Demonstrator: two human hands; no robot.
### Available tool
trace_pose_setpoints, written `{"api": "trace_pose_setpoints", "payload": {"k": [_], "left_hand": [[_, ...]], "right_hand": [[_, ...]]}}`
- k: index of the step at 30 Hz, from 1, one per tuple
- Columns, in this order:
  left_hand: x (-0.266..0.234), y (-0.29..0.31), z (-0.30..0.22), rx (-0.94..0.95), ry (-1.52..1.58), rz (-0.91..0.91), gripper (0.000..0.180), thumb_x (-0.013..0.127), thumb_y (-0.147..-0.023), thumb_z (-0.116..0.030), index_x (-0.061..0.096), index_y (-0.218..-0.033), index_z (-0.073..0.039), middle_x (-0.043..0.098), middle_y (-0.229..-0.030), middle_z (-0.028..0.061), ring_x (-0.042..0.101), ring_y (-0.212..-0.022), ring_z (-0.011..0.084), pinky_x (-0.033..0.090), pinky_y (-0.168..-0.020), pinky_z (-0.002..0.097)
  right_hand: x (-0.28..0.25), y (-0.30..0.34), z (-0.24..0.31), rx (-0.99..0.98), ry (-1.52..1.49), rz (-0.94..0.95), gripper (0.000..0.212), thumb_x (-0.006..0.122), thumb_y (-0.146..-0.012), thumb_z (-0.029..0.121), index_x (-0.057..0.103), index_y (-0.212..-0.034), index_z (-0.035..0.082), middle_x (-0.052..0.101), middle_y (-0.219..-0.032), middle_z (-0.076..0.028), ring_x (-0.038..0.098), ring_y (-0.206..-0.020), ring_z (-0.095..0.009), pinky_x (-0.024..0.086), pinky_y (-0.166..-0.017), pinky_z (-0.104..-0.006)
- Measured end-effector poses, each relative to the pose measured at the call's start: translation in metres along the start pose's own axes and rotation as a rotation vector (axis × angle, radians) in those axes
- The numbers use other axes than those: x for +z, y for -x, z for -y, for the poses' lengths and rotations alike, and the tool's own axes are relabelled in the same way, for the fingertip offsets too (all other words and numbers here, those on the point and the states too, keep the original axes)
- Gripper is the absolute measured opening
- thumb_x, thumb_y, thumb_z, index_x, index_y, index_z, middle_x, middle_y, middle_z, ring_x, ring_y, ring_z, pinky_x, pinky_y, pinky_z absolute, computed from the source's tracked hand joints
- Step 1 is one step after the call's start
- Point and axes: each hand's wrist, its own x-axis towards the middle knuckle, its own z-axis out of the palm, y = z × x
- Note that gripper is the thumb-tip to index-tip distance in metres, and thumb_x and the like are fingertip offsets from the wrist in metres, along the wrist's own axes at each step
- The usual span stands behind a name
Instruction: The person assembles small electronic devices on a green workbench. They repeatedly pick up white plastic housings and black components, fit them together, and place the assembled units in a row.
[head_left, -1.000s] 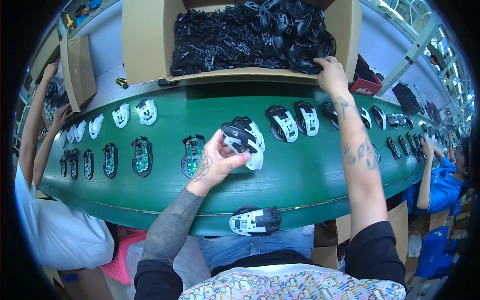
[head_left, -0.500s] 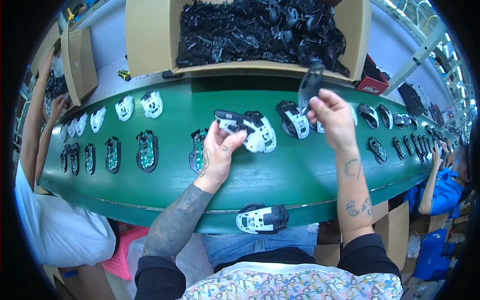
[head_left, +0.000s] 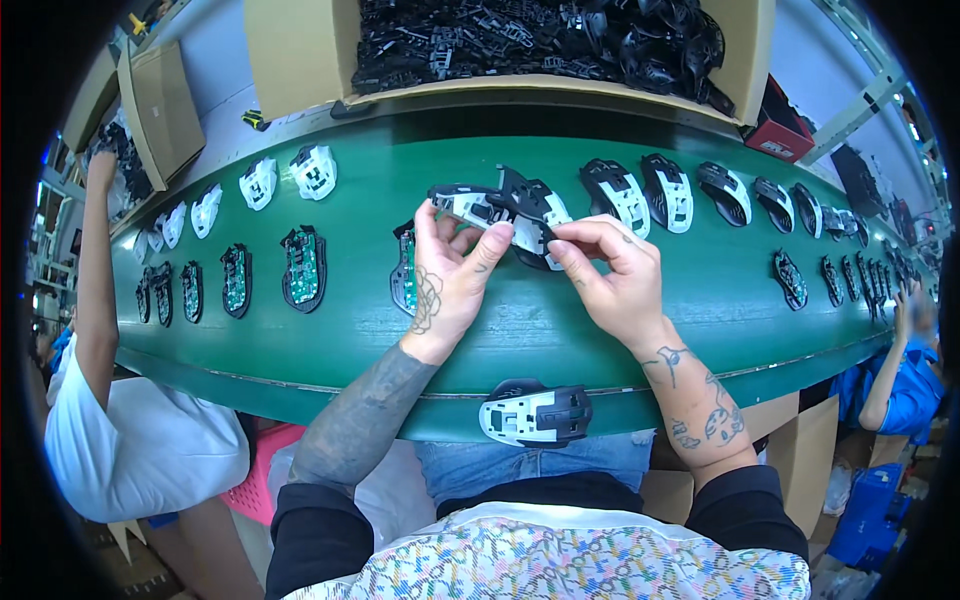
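Above the green work surface, my left hand (head_left: 450, 275) grips a white and black mouse shell (head_left: 463, 204), thumb on its near side and fingers behind. My right hand (head_left: 618, 275) pinches a curved black plastic piece (head_left: 535, 236) between thumb and fingertips, against the shell's right end. Whether the two parts are joined I cannot tell. Just behind them lies another white and black shell, partly covered by the held parts. A similar shell (head_left: 512, 414) rests at the near edge in front of my body.
A cardboard box (head_left: 300, 60) full of black plastic parts stands at the back. Along the green surface (head_left: 540, 340) run rows of white shells (head_left: 313, 172), black-and-white shells (head_left: 667, 193) and green circuit boards in black bases (head_left: 302, 268). Co-workers sit at both sides.
My right hand has come down and left with the black piece, bringing it to the shell in my left hand. The view has shifted, and the left co-worker's arms have moved.
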Motion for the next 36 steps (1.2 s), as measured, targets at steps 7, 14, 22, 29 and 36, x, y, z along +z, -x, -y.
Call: {"api": "trace_pose_setpoints", "payload": {"k": [7, 14, 22, 29, 36], "left_hand": [[0.000, -0.001, 0.005, 0.021, -0.036, 0.027, 0.065, 0.074, -0.082, -0.017, 0.030, -0.127, -0.003, 0.051, -0.117, 0.0123, 0.054, -0.101, 0.0188, 0.048, -0.088, 0.0328], [0.000, 0.001, -0.004, -0.062, 0.078, 0.079, 0.062, 0.072, -0.083, -0.017, 0.030, -0.127, -0.005, 0.046, -0.121, 0.0114, 0.052, -0.108, 0.0197, 0.045, -0.092, 0.0324], [-0.011, -0.003, -0.013, -0.288, 0.315, 0.130, 0.058, 0.069, -0.075, -0.002, 0.040, -0.125, -0.006, 0.056, -0.113, 0.0083, 0.055, -0.106, 0.0188, 0.044, -0.095, 0.0345], [-0.009, -0.001, -0.019, -0.161, 0.066, 0.217, 0.052, 0.074, -0.072, -0.004, 0.046, -0.116, -0.004, 0.058, -0.108, 0.0098, 0.059, -0.101, 0.0185, 0.049, -0.089, 0.0328], [-0.007, 0.002, -0.017, -0.144, 0.020, 0.173, 0.047, 0.074, -0.074, -0.005, 0.047, -0.112, -0.002, 0.059, -0.107, 0.0107, 0.059, -0.100, 0.0179, 0.049, -0.089, 0.0324]], "right_hand": [[0.003, 0.002, 0.002, -0.110, 0.042, -0.055, 0.014, 0.069, -0.079, 0.000, 0.066, -0.093, 0.001, 0.066, -0.087, -0.010, 0.065, -0.071, -0.017, 0.053, -0.061, -0.0259], [0.007, 0.003, -0.001, -0.262, 0.148, 0.001, 0.017, 0.070, -0.076, 0.000, 0.066, -0.091, 0.006, 0.063, -0.084, -0.009, 0.063, -0.072, -0.024, 0.051, -0.060, -0.0308], [0.006, 0.001, 0.000, 0.018, -0.044, 0.070, 0.034, 0.072, -0.080, 0.014, 0.058, -0.110, 0.005, 0.056, -0.110, -0.014, 0.060, -0.098, -0.026, 0.051, -0.082, -0.0336], [0.012, 0.011, -0.011, 0.539, -0.816, 0.268, 0.058, 0.066, -0.089, 0.017, 0.039, -0.133, -0.007, 0.054, -0.124, -0.013, 0.055, -0.110, -0.017, 0.043, -0.096, -0.0301], [0.012, 0.012, -0.006, 0.614, -0.814, 0.223, 0.048, 0.065, -0.089, 0.016, 0.047, -0.127, -0.006, 0.059, -0.116, -0.012, 0.057, -0.105, -0.015, 0.045, -0.093, -0.0286]]}}
